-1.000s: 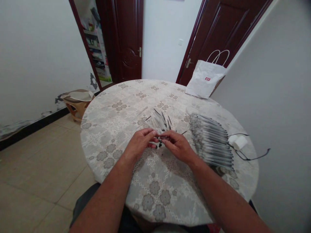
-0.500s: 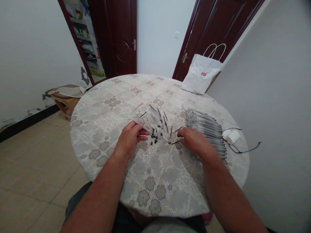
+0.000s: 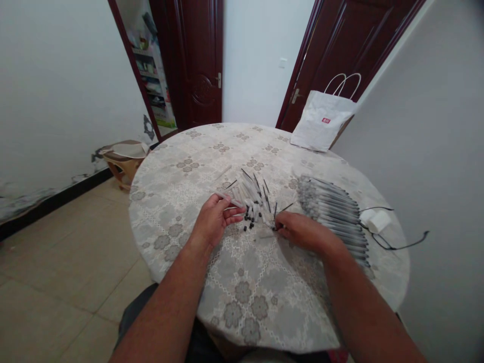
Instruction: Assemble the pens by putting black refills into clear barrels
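Observation:
My left hand (image 3: 216, 220) is closed at the thumb and forefinger on a slim translucent pen barrel (image 3: 231, 200), its other fingers loosely curled. Under and beyond it spreads a loose heap of whitish pen barrels (image 3: 247, 190). Thin black refills (image 3: 267, 196) fan out along the heap's right side, and small black caps (image 3: 250, 218) lie on its near side. On the heap's right, my right hand (image 3: 298, 229) is closed, fingertips low at the cloth. A small dark bit shows at those fingertips, too small to name. A pale tube (image 3: 266, 235) lies just left of them.
A dense row of grey pens (image 3: 336, 217) lies right of my right hand. Past it are eyeglasses (image 3: 391, 247) and a small white box (image 3: 379, 222). A white paper bag (image 3: 321, 123) stands at the back of the round, cloth-covered table (image 3: 242, 282). A stool (image 3: 126, 157) is at left.
My right hand has moved left toward the heap and slightly nearer me. My left hand keeps its hold on the pen barrel. The whole view has shifted, so everything sits further right and lower.

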A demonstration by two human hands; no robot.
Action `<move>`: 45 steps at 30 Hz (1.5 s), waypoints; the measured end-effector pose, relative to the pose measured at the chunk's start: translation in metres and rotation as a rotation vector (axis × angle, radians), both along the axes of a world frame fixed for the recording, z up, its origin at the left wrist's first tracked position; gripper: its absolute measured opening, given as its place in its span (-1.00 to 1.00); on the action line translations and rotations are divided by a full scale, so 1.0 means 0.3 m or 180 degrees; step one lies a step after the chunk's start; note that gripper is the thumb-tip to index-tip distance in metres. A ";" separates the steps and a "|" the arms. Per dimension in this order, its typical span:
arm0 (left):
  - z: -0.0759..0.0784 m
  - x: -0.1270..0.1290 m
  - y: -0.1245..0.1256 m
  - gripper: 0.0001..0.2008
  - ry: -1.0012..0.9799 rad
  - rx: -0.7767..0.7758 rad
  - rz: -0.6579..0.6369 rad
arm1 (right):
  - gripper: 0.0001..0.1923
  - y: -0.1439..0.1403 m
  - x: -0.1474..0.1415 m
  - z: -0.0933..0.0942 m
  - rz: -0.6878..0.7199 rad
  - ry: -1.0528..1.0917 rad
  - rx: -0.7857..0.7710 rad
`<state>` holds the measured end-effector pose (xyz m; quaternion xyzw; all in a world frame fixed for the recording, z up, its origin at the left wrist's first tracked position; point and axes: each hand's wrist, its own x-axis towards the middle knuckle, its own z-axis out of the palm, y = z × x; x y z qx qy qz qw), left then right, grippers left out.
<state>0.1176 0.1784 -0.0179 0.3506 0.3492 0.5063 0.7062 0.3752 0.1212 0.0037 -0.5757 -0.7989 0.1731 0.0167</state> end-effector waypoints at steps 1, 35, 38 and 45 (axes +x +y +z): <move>0.002 0.002 -0.002 -0.81 -0.0004 0.0007 0.0002 | -0.87 -0.006 -0.009 0.011 0.0065 0.0219 0.0058; 0.013 0.013 -0.029 -0.84 -0.0603 -0.0171 -0.0240 | -0.68 0.007 -0.241 -0.097 -0.1002 0.3962 0.0563; 0.009 0.016 -0.028 -0.83 -0.0586 -0.0202 -0.0118 | -0.62 0.011 -0.234 -0.111 -0.1019 0.4340 0.0757; 0.010 0.041 -0.054 -0.79 -0.0429 -0.0164 -0.0561 | -0.50 -0.013 -0.252 -0.107 -0.0828 0.3570 0.0887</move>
